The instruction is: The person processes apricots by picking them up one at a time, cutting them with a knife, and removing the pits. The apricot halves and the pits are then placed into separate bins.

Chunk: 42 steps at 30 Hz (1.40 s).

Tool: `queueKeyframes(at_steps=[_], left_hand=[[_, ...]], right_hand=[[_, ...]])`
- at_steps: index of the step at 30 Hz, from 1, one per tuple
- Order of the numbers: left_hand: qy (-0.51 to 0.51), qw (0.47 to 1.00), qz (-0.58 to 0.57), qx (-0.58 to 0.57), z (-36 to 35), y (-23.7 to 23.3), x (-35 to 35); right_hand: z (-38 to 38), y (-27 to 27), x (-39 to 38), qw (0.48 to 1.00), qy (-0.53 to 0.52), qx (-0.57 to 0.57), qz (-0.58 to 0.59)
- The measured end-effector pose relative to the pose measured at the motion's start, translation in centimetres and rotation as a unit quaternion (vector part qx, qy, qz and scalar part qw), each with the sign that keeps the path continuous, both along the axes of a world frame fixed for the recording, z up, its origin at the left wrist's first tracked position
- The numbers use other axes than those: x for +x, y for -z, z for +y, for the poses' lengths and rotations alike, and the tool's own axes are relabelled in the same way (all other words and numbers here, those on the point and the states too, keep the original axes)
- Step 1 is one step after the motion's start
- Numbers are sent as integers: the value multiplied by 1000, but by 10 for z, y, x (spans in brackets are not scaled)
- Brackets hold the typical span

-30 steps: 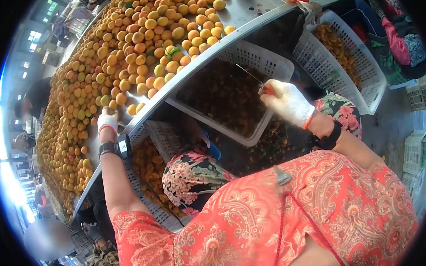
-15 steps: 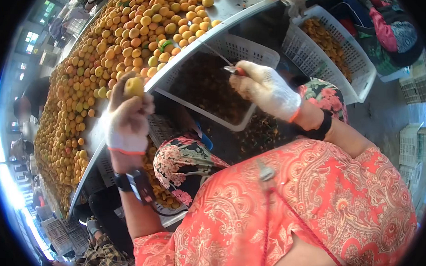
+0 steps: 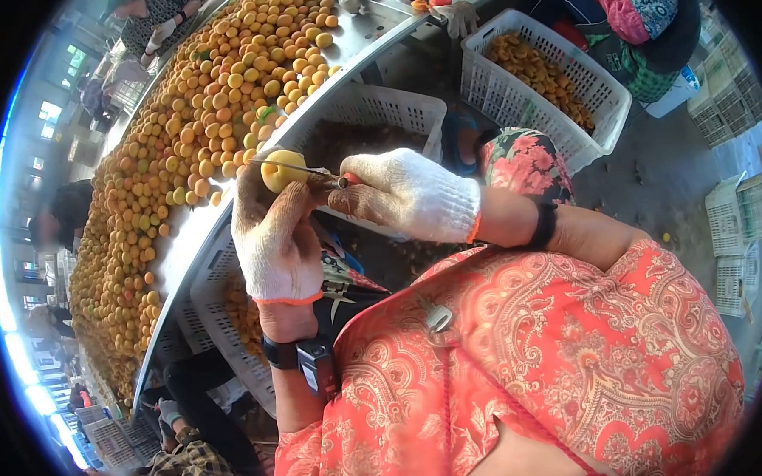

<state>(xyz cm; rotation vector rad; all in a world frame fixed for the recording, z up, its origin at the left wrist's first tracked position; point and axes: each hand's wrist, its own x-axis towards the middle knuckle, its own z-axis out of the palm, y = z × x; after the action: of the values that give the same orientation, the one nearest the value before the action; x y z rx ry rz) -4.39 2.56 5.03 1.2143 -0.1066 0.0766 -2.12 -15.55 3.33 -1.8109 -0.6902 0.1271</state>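
Observation:
A yellow apricot (image 3: 281,174) is pinched in the fingertips of my left hand (image 3: 277,242), which wears a white work glove stained brown at the fingers. My right hand (image 3: 413,194), gloved the same way, is closed around the red handle of a small knife (image 3: 314,169). The thin blade runs leftward across the upper face of the apricot. Both hands are close together at the table's near edge. Behind them lies a large heap of apricots (image 3: 214,118) on the metal table (image 3: 195,233).
Below the edge stands a white crate (image 3: 427,117) with dark contents. Another crate (image 3: 610,130) with orange fruit pieces is at the right, near a person in a patterned head covering (image 3: 653,9). A further crate (image 3: 217,288) sits under the table at left. Other people work across the table.
My hands have come together from apart, the right moving left with the knife. The blade now lies across the apricot in my left hand. The whole view has shifted slightly.

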Motion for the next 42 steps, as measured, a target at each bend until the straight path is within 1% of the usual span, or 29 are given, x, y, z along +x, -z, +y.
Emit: queueKeyframes(at_steps=[3,5,7,9,11,13,16,18,20,21,22,24,25,26,27,28,30,32,33,34,35,36,37,38,40,42], left_hand=[[-21,999,2,29,-6,-4,-4],[-29,998,6,48,-9,-5,-6],[-76,993,-16,94,-14,-7,-7],[-77,992,-16,102,-12,-7,-10],[-78,991,-15,110,-13,-8,-13],[-74,997,-14,20,-17,-11,-17],[-68,997,-21,-5,-20,-14,-22],[-76,997,-15,-25,-27,-15,-24],[-106,994,2,-32,-31,-7,-16],[-113,992,-17,-49,-33,-6,-12],[-127,992,-12,17,-31,-9,-10],[-104,988,-41,-112,-37,-14,-11],[-118,987,-36,-101,-38,-17,-11],[-127,987,-29,-92,-39,-20,-11],[-112,987,-21,-115,-40,-17,-9],[-108,984,-22,-140,-41,-18,-10],[-96,983,-12,-154,-40,-16,-9],[-119,982,-25,-148,-42,-12,-3],[-135,980,-33,-143,-45,-7,1],[-114,979,-48,-162,-41,-3,2],[-115,976,-52,-175,-41,2,4],[-112,974,-54,-191,-42,3,4],[-113,973,-50,-197,-41,5,4],[-112,972,-45,-203,-40,6,6],[-128,984,-33,-122,-44,-9,-2],[-75,994,-16,-79,-33,-4,-1]], right_hand=[[-1,5,-3,1000,-8,10,-11],[-4,-2,-7,1000,-6,11,-6],[-5,-4,-10,1000,-4,13,-1],[-4,-2,-12,1000,16,-1,-27],[-5,-7,-17,1000,16,-6,-14],[-7,-10,-20,1000,15,-11,-1],[-9,-7,-24,1000,15,6,12],[-5,3,-23,998,34,13,-55],[-1,5,-24,992,19,120,-39],[-1,9,-24,990,10,136,26],[-1,10,-25,986,7,141,92],[3,-9,-31,985,13,133,111],[6,-11,-30,985,0,134,109],[7,-13,-30,990,18,104,98],[6,-12,-30,993,36,76,87],[8,-11,-28,993,31,78,86],[11,-7,-27,994,38,81,61],[14,-2,-23,995,38,60,67],[19,0,-22,988,36,110,97],[21,4,-23,978,42,157,129],[22,6,-21,988,45,137,61],[27,6,-25,969,34,218,114],[22,2,-24,987,43,144,54],[20,-2,-24,993,61,97,24],[21,9,-17,993,107,44,-15],[15,-11,-22,991,127,-26,-33]])
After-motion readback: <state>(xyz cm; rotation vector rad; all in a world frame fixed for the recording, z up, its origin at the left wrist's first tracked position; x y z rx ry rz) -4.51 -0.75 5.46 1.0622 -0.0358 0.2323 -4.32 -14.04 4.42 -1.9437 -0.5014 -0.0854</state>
